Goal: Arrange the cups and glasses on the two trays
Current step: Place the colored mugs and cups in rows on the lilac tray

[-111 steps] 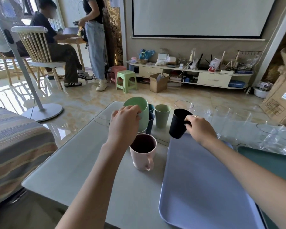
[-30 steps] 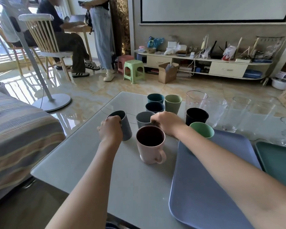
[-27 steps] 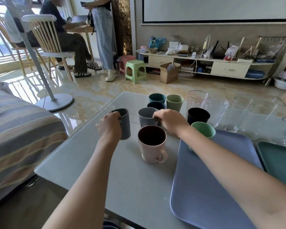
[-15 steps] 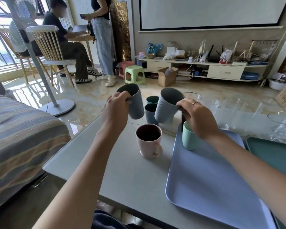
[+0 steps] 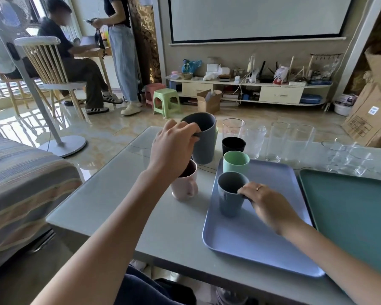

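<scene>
My left hand (image 5: 173,148) grips the rim of a grey-blue cup (image 5: 204,140) and holds it in the air above the table. My right hand (image 5: 266,201) pinches the rim of a second grey ribbed cup (image 5: 229,198), which stands on the lilac tray (image 5: 268,234). A mint green cup (image 5: 235,161) and a black cup (image 5: 233,146) stand in a line behind it at the tray's far left corner. A pink mug (image 5: 184,187) sits on the table left of the tray, partly hidden by my left wrist. The teal tray (image 5: 350,216) lies to the right.
Several clear glasses (image 5: 277,142) stand in a row along the table's far edge, with low glasses (image 5: 350,159) at the right. A striped sofa (image 5: 20,183) is at the left. Two people, a chair and a fan stand (image 5: 59,142) are beyond the table.
My right hand has lowered its grey cup onto the lilac tray in front of the green cup. My left hand has carried the other grey cup right, over the remaining cups.
</scene>
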The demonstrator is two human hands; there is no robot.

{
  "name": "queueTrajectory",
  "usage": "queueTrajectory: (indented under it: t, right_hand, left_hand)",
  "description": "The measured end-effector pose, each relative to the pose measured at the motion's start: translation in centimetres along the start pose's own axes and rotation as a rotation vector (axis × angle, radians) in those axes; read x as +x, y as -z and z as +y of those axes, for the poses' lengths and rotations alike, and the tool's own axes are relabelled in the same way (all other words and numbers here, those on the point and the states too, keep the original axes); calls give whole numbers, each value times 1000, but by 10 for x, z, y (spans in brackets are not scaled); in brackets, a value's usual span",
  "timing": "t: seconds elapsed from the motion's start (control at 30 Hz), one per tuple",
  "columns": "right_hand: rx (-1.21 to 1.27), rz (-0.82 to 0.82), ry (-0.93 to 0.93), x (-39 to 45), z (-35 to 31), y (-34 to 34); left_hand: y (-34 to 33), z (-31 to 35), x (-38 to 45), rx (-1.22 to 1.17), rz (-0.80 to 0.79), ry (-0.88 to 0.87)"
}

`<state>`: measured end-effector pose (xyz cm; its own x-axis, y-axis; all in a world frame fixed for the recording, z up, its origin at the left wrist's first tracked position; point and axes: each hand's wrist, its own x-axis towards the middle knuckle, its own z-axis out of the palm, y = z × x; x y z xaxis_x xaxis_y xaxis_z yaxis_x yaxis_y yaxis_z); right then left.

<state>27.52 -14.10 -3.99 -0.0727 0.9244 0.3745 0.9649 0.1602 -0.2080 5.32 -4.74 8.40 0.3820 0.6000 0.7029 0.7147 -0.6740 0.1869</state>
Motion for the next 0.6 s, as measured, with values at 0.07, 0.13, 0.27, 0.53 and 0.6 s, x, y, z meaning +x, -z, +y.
queueTrajectory:
  t: [0.07,0.13,0.27,0.53,0.6]
  right_hand:
    - [-16,-10,-40,2,0,-3]
    - [-37,-28,-62,4,-1,-1]
    - [-20,71,-116,9,-6,10]
    - [830,138,-188,39,-37,43]
    - [891,203,-236,38,-40,47]
  left_hand:
    - [-4,4,-3,14,-40,-37]
    - [-5,6,-6,30,-60,-61]
    - [-2,9,-8,-14,-65,-89]
    - [-8,37,-14,-182,-119,-292]
    - [-11,42,-14,-225,-108,-303]
